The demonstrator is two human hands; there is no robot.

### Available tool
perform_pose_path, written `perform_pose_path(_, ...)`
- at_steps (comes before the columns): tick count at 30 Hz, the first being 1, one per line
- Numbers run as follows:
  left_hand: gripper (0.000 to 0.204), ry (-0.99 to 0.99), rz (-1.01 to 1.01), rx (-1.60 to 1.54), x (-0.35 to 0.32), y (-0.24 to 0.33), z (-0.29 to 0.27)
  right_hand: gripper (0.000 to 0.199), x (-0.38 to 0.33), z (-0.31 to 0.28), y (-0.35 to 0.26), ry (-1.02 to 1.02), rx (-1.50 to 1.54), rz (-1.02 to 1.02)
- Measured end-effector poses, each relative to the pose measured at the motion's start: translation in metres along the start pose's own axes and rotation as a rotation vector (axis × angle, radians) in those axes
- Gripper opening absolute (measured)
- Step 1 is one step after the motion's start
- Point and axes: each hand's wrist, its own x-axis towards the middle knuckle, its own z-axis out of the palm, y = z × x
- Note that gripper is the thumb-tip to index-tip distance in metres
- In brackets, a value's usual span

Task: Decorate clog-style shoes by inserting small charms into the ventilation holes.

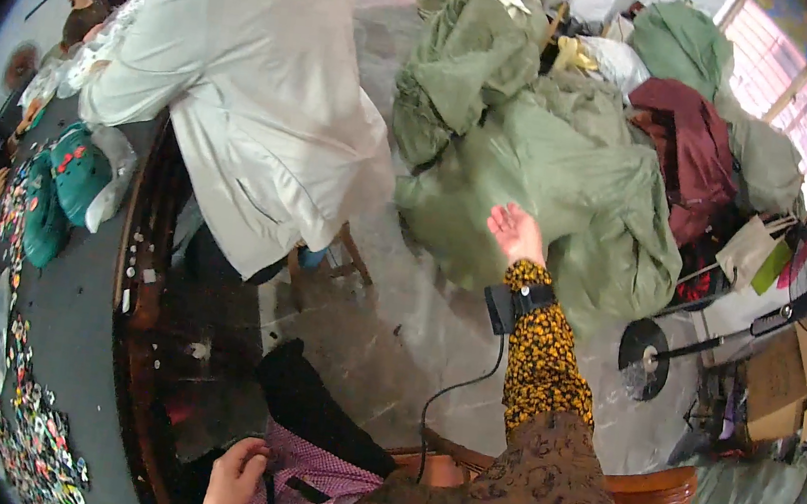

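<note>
My right arm reaches forward over the floor, and my right hand (515, 233) is open in the air with its fingers a little bent and nothing in it. It is in front of a big pale green cloth sack (545, 169); I cannot tell whether they touch. A dark strapped device (516, 304) sits on that wrist, and a black cable (435, 407) runs down from it. Low in the view, my left hand (234, 481) is beside the purple checked cloth (315, 478) on my lap. Its fingers are curled in, and whatever they may hold is hidden.
Left of me, a dark table (76, 333) bears many small colourful pieces (44, 430) and a teal bag (81, 174). A person in a light coat (265, 64) leans over it. Several other people sit beyond. To the right are a fan (645, 359), a cardboard box (780, 384) and a wooden chair (661, 495).
</note>
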Motion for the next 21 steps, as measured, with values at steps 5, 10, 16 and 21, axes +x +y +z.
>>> perform_pose_path(5, 0.023, 0.198, 0.09, -0.082, -0.033, 0.007, -0.023, 0.022, -0.005, -0.009, 0.004, -0.022, -0.035, 0.007)
perform_pose_path(10, 0.025, 0.295, 0.034, -0.09, -0.057, -0.058, -0.022, 0.015, -0.025, 0.0, 0.031, -0.053, -0.029, 0.048)
perform_pose_path(16, 0.038, -0.035, -0.123, 0.38, -0.034, -0.211, 0.034, 0.011, -0.028, -0.018, 0.014, -0.108, -0.118, 0.033)
perform_pose_path(21, 0.036, -0.458, 0.081, 0.369, 0.007, -0.304, 0.068, 0.01, -0.037, -0.012, 0.001, -0.077, -0.188, -0.048)
